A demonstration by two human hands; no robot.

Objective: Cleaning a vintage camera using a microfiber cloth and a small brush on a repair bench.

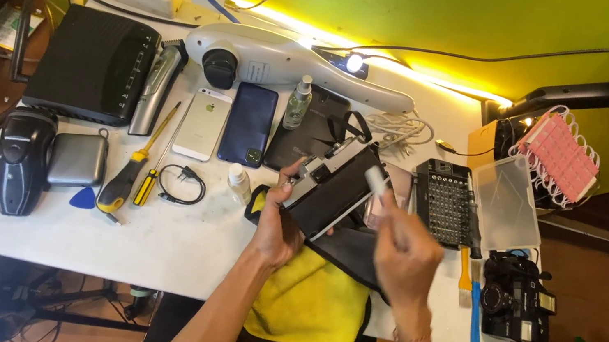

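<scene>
Boxy black-and-silver camera (331,186) tilted above a yellow cloth (311,301), over the white table's (167,243) near edge. Gripped at its left end by the left hand (276,229); right hand (405,251) pinching a slim pale tool (379,182) against its matte right side.

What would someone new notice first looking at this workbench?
At the centre, the left hand holds up a boxy black and silver camera while the right hand brings a small white stick-shaped tool to it. A bright yellow cloth lies below them, and a black screwdriver bit case sits open to the right.
</scene>
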